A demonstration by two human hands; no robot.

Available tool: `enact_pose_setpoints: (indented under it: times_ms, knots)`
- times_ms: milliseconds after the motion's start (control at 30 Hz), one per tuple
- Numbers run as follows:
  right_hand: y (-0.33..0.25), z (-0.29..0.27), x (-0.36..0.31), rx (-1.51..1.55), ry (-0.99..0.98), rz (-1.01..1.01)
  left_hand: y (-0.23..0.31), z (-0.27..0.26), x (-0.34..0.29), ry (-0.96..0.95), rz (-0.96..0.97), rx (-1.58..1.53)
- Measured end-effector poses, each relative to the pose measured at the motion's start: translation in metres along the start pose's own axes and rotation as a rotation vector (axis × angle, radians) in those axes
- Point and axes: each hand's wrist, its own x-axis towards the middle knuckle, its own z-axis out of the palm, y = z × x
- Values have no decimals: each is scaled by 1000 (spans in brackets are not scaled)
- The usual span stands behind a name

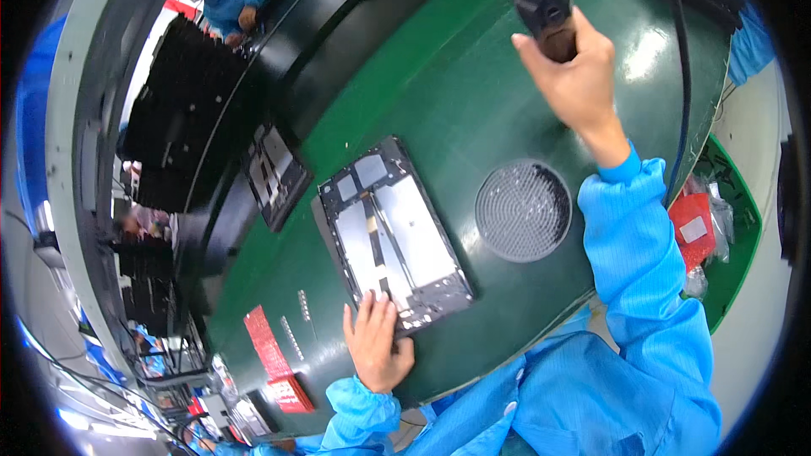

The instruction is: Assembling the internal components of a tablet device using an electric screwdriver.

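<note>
An opened tablet [397, 236] lies on the green bench, its pale metal inner plate, dark ribbon strips and black frame exposed. My left hand [376, 346] rests with outstretched fingers on the tablet's near-left corner. Up at the far right, my right hand [579, 76] is wrapped around a black electric screwdriver [541, 2] that hangs from a coiled cord. The thumb sticks out to the left of the tool, while the other fingers are partly hidden behind it. The screwdriver's tip is out of sight. Between the tablet and my right sleeve sits a round ribbed dish [524, 210] holding small dark bits, likely screws.
Left of the tablet lie a red strip [268, 343], a red packet [290, 394] and thin strips of small parts. A shiny black panel [279, 59] along the far side mirrors the scene. At right, a black cable [683, 76] runs past a green bin [731, 228] with red and clear bags.
</note>
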Motion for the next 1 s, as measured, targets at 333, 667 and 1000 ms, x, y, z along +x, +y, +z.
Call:
enact_pose_setpoints:
  times_ms: [333,667,1000]
  knots:
    - [-36,3,-14,260,-156,4,-1,-33,-56,-85,-149,-564]
    - [-88,-15,-53,744,-408,300,-51,44,33,511,-475,-1037]
    - [-76,-3,-59,633,-282,309,-13,48,46,613,-532,-1102]
